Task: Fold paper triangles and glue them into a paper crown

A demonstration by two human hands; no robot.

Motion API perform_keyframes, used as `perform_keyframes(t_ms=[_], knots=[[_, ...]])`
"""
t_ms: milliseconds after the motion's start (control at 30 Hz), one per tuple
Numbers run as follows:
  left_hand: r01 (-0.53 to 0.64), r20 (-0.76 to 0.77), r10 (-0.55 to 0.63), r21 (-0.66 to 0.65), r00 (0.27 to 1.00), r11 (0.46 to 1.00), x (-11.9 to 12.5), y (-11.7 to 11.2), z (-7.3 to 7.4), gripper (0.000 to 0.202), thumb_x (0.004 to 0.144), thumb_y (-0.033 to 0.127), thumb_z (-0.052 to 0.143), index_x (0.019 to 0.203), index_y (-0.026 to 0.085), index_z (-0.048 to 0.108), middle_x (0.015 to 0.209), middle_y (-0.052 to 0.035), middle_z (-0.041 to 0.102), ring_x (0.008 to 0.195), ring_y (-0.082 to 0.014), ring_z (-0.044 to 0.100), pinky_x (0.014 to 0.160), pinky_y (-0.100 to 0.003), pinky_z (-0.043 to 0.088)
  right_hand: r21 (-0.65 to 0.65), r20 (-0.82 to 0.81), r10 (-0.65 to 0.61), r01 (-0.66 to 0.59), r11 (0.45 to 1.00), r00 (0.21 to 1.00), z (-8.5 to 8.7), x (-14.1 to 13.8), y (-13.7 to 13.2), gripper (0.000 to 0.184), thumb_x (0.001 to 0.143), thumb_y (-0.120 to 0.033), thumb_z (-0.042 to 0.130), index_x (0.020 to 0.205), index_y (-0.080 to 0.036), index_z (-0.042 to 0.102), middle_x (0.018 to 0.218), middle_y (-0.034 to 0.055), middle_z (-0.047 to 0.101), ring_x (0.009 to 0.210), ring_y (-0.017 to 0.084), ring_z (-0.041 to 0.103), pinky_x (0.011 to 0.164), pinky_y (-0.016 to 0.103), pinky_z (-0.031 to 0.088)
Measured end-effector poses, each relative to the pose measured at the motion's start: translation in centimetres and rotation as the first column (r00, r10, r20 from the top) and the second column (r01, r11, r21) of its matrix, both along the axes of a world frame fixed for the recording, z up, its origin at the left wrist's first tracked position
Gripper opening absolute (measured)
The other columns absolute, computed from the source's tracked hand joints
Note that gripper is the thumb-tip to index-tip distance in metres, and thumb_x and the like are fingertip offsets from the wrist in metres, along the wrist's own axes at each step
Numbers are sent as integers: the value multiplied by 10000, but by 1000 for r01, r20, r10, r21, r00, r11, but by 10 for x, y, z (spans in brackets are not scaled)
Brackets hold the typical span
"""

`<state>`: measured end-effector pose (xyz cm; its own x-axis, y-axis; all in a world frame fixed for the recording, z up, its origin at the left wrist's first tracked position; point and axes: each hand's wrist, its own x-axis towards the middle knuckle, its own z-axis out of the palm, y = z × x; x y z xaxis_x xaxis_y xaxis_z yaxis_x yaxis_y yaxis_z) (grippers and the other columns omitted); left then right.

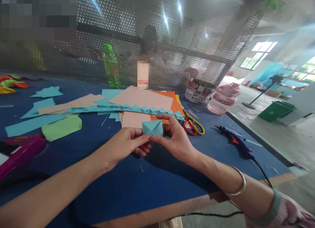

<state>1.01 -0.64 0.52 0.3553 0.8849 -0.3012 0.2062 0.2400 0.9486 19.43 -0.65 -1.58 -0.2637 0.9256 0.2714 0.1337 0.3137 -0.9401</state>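
Note:
A small folded piece of teal paper (152, 127) is held between my left hand (125, 144) and my right hand (174, 137), pinched by the fingertips of both. Just behind it lies a long strip of teal folded triangles (123, 108) on top of pale pink sheets (140, 100) and an orange sheet (169, 103). Red-and-yellow-handled scissors (193, 126) lie to the right of my right hand. Farther right, a blue hot glue gun (236, 143) rests on the blue table (137, 188).
Teal paper pieces (34, 124) and a green paper piece (61, 127) lie to the left, with a magenta object (22, 154) near the edge. A green bottle (111, 66), a pink plastic container (223, 98) and a perforated metal screen (172, 24) stand beyond. A seated person (143, 75) is behind it.

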Motion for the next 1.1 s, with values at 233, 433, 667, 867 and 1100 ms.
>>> perform_keyframes(t_ms=[233,433,667,867,1100], knots=[[-56,-80,68,138,995,989,3,-1,3,379,655,513,722,633,156,594,521,17,565,470,-111,518,461,-237,401,-59,-77,91,-96,994,993,1,-1,1,565,781,-369,727,1237,-222,427,733,-29,597,700,155,603,700,330,472],[-65,-111,85,172,990,983,2,1,1,393,653,531,711,617,169,562,498,27,538,458,-104,488,451,-227,383,-52,-117,134,-141,989,984,1,0,2,477,801,-320,692,1179,-224,418,749,-24,586,750,167,613,735,347,481],[-36,-230,101,273,968,961,0,6,6,371,610,508,688,548,186,515,417,54,470,410,-87,411,430,-221,310,-81,-73,112,-118,990,991,-2,1,2,439,801,-307,684,1136,-228,412,761,-22,594,752,166,603,726,341,478],[-27,-169,85,323,982,946,-1,8,6,341,638,471,661,549,189,492,472,52,487,461,-90,438,466,-217,334,-83,-97,97,-106,991,991,-4,2,5,454,796,-327,697,1142,-229,421,702,-46,562,708,154,593,693,322,477],[23,-199,34,277,979,961,-7,12,-1,324,644,474,693,620,183,553,563,32,559,533,-121,524,533,-246,412,-98,-83,150,-158,983,985,-4,2,6,479,813,-297,670,1207,-227,407,711,-41,572,712,151,592,680,305,453]])
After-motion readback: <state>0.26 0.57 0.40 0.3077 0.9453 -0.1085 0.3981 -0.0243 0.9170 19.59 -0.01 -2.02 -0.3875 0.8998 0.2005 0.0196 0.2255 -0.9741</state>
